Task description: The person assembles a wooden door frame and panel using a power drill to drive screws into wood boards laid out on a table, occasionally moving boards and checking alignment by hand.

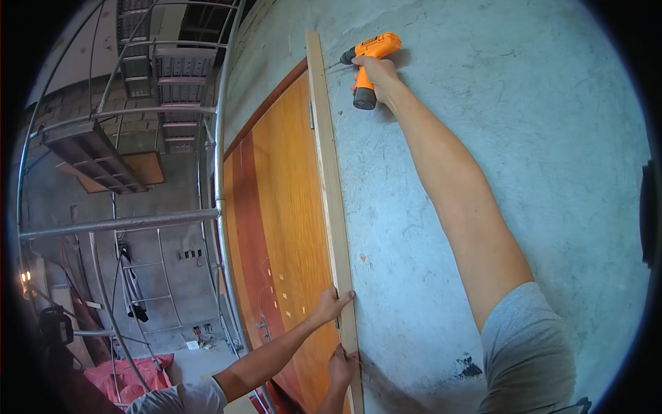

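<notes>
My right hand, arm raised high, is closed around the handle of an orange cordless drill with a black chuck and battery. Its thin bit points left and reaches the edge of a long pale wooden strip, near the strip's top. That strip runs upright along the side of a wooden door. Lower down, my left hand grips the same strip, thumb across its front. Just below it, another person's hand also holds the strip.
To the left stands metal scaffolding with crossbars, close to the door. A bare blue-grey plaster wall fills the right side. Red sheeting lies on the floor at lower left, and a lit lamp shows at the far left.
</notes>
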{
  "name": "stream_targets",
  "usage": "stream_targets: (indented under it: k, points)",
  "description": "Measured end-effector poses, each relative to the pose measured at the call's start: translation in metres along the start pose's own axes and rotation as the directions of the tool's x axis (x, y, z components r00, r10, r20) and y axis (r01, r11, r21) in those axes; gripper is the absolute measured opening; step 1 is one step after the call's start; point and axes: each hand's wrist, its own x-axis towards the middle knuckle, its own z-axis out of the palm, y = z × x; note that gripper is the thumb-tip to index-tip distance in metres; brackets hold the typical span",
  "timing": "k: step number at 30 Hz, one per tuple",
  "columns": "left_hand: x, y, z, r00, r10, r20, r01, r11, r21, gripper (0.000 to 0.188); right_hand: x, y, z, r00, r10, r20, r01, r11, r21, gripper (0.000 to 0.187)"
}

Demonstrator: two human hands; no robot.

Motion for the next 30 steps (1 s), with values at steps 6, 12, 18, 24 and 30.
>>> stream_targets:
  k: [6, 12, 18, 24, 30]
  points:
    - [-0.001, 0.073, -0.013, 0.979, -0.138, 0.151, 0.164, 0.970, -0.177, 0.036, -0.055, -0.024, -0.022, 0.997, -0.065, -0.034, 0.066, 0.997, 0.035, 0.037]
    - [-0.012, -0.005, -0.015, 0.993, -0.080, 0.081, 0.095, 0.976, -0.198, 0.030, -0.181, -0.012, -0.017, 0.996, -0.058, -0.072, 0.069, 0.985, 0.156, 0.035]
    - [-0.162, 0.004, 0.083, 0.967, -0.193, -0.166, 0.184, 0.980, -0.073, 0.032, -0.324, -0.028, -0.061, 0.970, -0.072, -0.233, 0.105, 0.985, 0.134, 0.027]
    - [-0.229, 0.013, 0.107, 0.915, -0.261, -0.306, 0.296, 0.953, 0.071, 0.036, -0.435, -0.045, -0.113, 0.957, -0.062, -0.285, 0.094, 0.990, 0.103, 0.030]
    - [-0.228, 0.012, 0.118, 0.867, -0.448, -0.217, 0.492, 0.840, 0.229, 0.034, -0.493, -0.073, -0.188, 0.980, -0.099, -0.174, 0.077, 0.989, -0.125, 0.037]
